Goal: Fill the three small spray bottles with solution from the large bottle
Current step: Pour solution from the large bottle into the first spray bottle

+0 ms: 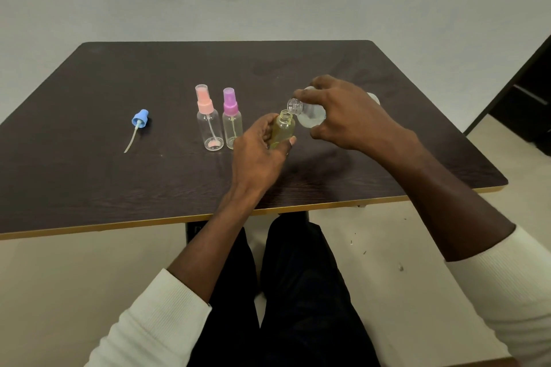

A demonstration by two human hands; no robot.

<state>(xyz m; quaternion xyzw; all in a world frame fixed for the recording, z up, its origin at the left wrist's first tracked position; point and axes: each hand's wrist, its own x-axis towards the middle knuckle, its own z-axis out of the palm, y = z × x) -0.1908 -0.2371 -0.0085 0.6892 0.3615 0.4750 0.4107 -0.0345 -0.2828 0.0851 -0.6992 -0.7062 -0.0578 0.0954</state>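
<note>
Pouring: large bottle [310, 115] tipped sideways, open mouth just above and beside the neck of the open small bottle [282, 128].
Left hand [259, 152]: wrapped around the open small bottle, fingers curled on its far side, thumb on the near side; bottle upright, yellowish through the plastic.
Right hand [343, 116]: clasped over the large bottle from above, fingertips near its neck, clear liquid inside.
Left of the left hand: purple-capped spray bottle [232, 119] close by, pink-capped spray bottle [208, 119] just beyond, both upright and capped on the table [89, 173].
Farther left: blue spray head [139, 121] lying on its side, dip tube trailing toward the near edge.
Sleeves: white, pushed up both forearms.
</note>
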